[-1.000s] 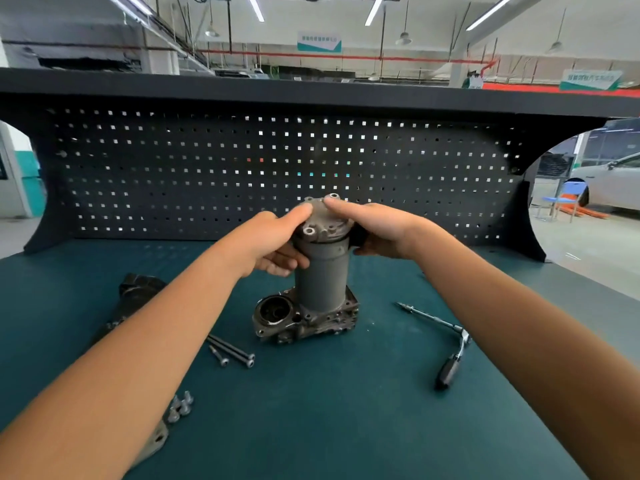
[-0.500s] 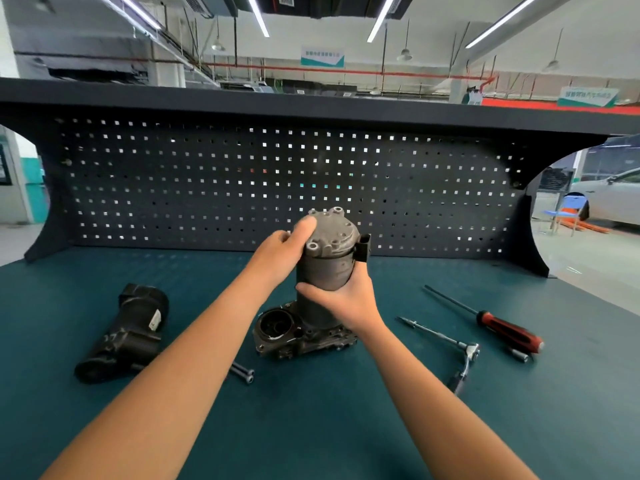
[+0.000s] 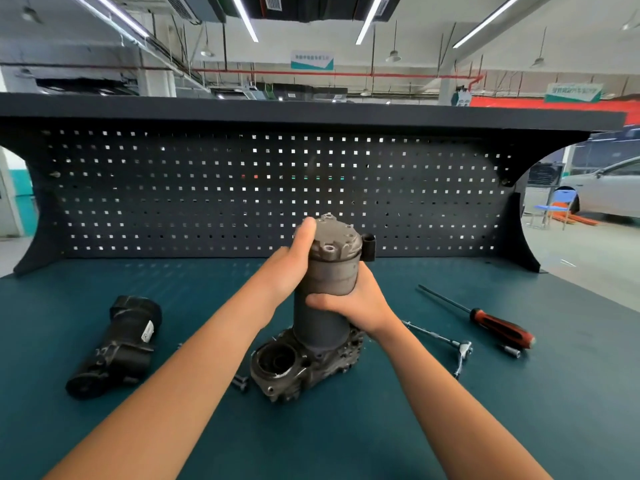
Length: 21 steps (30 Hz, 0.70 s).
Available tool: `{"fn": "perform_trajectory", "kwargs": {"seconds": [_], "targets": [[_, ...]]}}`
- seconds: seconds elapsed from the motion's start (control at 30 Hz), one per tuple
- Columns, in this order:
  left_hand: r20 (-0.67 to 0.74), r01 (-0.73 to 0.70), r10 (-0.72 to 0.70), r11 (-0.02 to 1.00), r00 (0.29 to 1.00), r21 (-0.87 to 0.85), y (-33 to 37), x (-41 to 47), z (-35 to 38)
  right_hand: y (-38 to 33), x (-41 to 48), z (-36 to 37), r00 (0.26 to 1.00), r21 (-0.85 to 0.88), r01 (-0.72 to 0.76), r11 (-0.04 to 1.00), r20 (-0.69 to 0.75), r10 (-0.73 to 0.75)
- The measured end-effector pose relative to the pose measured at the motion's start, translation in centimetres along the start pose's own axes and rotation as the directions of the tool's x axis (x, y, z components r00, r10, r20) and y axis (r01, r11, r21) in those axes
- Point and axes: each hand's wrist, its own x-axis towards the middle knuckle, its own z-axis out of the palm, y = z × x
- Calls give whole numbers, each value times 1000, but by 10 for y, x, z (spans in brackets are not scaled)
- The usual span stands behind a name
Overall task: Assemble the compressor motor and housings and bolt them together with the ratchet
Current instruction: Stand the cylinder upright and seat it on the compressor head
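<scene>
Both hands clasped round upright cylindrical housing (image 3: 325, 289): left hand (image 3: 289, 268) at cap, right hand (image 3: 353, 301) at mid-body. Misalignment on base casting (image 3: 304, 365) risked if tilted.

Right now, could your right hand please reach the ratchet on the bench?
Probably yes: the ratchet lies uncovered just beside the right hand, which must first release the grey housing it grips.

the upright grey cylinder housing (image 3: 325, 289) looks like dull, matt metal, and its rough grey base casting (image 3: 304, 365) is pitted and grimy. toward the table's right edge, the slim steel ratchet (image 3: 440, 339) shines and the red-and-black screwdriver handle (image 3: 498, 327) has a slight gloss. the teal table top (image 3: 519, 410) is smooth and matt.
</scene>
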Motion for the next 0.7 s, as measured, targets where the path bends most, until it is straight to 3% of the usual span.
{"fn": "perform_trajectory", "kwargs": {"seconds": [0.2, 0.4, 0.57, 0.7], "targets": [[147, -154, 162, 986, 976, -66, -15, -16, -10, -1, -1, -10, 985, 125, -22, 992, 174, 0], [74, -232, 242, 965, 968, -118, -46, -19, 2, 0, 0, -16, 967, 158, -73, 985, 254, 31], [52, -222, 236, 956, 970, -194, -44, -13, 11, 5, -7, -19, 973, 164, -176, 971, 177, 147], [17, -269, 279, 938, 960, -219, -34, 0, 22, 2, -8, -42, 980, -1, -165, 986, 116, 164]]}}
